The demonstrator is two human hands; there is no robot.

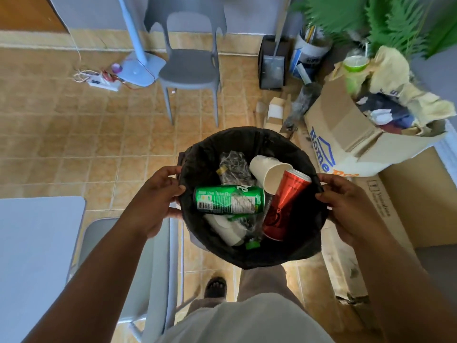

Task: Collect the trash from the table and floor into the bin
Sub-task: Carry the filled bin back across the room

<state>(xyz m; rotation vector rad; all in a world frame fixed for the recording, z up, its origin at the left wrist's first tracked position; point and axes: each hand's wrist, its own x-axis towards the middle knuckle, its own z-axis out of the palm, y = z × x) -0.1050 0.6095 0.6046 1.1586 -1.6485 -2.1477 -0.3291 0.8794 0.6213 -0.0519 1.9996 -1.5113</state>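
A round bin (300,246) lined with a black bag is held up in front of me above the tiled floor. My left hand (158,196) grips its left rim and my right hand (351,206) grips its right rim. Inside lie a green can (228,199) on its side, a red can (284,206) leaning against the right wall, a white paper cup (268,170), a crumpled clear plastic bottle (233,167) and a green bottle cap (252,244).
A grey table corner (37,243) and a grey chair (138,268) are at lower left. Another grey chair (190,68) and a fan base (141,68) with a power strip stand ahead. Cardboard boxes (346,134) full of clutter, a dustpan (273,63) and a plant crowd the right.
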